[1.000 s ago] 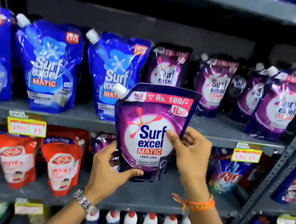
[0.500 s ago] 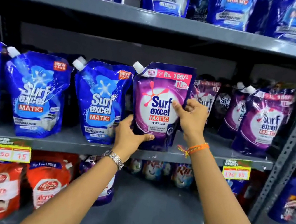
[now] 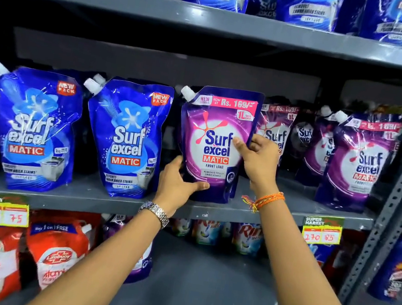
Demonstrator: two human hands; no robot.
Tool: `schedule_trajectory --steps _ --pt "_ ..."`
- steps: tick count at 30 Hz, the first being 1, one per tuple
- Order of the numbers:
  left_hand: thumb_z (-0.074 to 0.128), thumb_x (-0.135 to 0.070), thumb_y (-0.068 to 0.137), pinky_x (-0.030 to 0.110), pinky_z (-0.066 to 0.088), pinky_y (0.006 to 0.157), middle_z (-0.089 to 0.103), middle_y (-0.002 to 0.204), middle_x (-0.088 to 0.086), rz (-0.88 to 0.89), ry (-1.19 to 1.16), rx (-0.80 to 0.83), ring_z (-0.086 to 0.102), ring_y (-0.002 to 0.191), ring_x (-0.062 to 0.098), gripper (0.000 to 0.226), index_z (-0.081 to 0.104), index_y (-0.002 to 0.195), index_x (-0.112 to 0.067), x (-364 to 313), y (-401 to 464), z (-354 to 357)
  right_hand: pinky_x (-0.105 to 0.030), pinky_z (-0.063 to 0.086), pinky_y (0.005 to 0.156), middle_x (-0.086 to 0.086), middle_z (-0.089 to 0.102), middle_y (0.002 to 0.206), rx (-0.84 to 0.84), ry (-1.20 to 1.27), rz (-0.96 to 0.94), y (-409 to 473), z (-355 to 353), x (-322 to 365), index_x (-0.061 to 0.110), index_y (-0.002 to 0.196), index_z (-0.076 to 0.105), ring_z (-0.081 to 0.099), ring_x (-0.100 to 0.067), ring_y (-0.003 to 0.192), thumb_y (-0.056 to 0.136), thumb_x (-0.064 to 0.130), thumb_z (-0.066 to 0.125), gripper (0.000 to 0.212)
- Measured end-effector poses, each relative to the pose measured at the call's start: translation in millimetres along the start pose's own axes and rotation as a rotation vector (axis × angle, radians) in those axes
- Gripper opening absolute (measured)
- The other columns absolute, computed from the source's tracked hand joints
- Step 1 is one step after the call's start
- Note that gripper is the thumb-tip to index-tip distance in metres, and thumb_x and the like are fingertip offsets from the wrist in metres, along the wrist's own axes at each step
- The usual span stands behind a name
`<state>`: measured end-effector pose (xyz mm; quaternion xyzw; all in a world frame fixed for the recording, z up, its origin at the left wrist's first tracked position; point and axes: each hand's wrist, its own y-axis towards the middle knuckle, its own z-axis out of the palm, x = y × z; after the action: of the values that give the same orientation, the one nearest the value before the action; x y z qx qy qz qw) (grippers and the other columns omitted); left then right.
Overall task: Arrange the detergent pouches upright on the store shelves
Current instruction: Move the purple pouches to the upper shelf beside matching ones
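Observation:
A purple Surf Excel Matic pouch [image 3: 216, 141] with a white spout stands upright on the grey middle shelf [image 3: 87, 196]. My left hand [image 3: 179, 184] grips its lower left corner, thumb across the front. Its right edge is pinched in my right hand [image 3: 259, 160]. To its left stand two blue Surf Excel pouches [image 3: 128, 138], [image 3: 32, 128]. More purple pouches [image 3: 359, 161] stand upright to its right, partly hidden behind my right hand.
The top shelf [image 3: 215, 19] holds blue and purple pouches. Below, red Lifebuoy pouches [image 3: 55, 253] stand at left, Rin packs [image 3: 244, 237] at the back, and a purple pouch [image 3: 141, 261] sits behind my left forearm. A perforated grey upright [image 3: 398, 199] bounds the right side.
Both hands have lifted the purple pouch from in front of the lower shelf up onto the middle shelf, where it now stands between the blue and purple rows.

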<state>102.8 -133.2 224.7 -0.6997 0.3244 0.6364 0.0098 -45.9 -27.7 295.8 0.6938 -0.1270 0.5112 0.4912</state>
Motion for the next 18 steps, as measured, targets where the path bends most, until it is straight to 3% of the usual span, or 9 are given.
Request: schedule_trajectory --steps 4,10,15,18 --pt "0.094 -0.018 0.055 0.045 0.051 0.104 0.057 0.14 0.004 -0.008 0.039 0.002 0.057 0.125 0.02 0.103 0.042 0.144 -0.018 -4.4 -4.4 -5.2 -0.038 0.064 0.076 -0.01 0.077 0.096 0.013 -0.018 0.003 -3.0 -2.5 0.7 0.001 0.104 0.069 0.076 -0.022 0.087 0.088 0.021 0.075 0.027" --pt "0.091 -0.009 0.06 0.025 0.046 0.105 0.056 0.139 0.001 0.08 0.012 -0.008 0.057 0.125 0.011 0.098 0.043 0.144 -0.02 -18.7 -47.5 -37.3 -0.01 0.053 0.071 -0.004 0.073 0.106 -0.098 -0.027 0.014 -30.3 -15.6 3.3 0.01 0.121 0.062 0.069 -0.004 0.089 0.087 0.025 0.076 0.04" --pt "0.087 0.002 0.064 0.02 0.055 0.089 0.073 0.102 -0.002 0.157 -0.006 -0.192 0.072 0.097 0.008 0.054 0.065 0.108 -0.02 28.1 -117.4 -64.0 -0.014 0.05 0.073 0.003 0.069 0.088 -0.346 0.095 -0.208 -113.9 -10.3 -9.5 0.007 0.103 0.063 0.063 -0.001 0.078 0.09 0.014 0.072 0.017" --pt "0.084 0.007 0.065 0.018 0.056 0.079 0.074 0.086 -0.007 0.06 0.058 -0.241 0.072 0.085 0.01 0.046 0.066 0.09 -0.028 91.9 -149.9 -73.3 -0.029 0.05 0.065 -0.009 0.064 0.077 -0.322 0.117 -0.193 -166.3 8.8 -49.6 0.024 0.088 0.062 0.059 -0.013 0.069 0.092 0.013 0.069 0.014"
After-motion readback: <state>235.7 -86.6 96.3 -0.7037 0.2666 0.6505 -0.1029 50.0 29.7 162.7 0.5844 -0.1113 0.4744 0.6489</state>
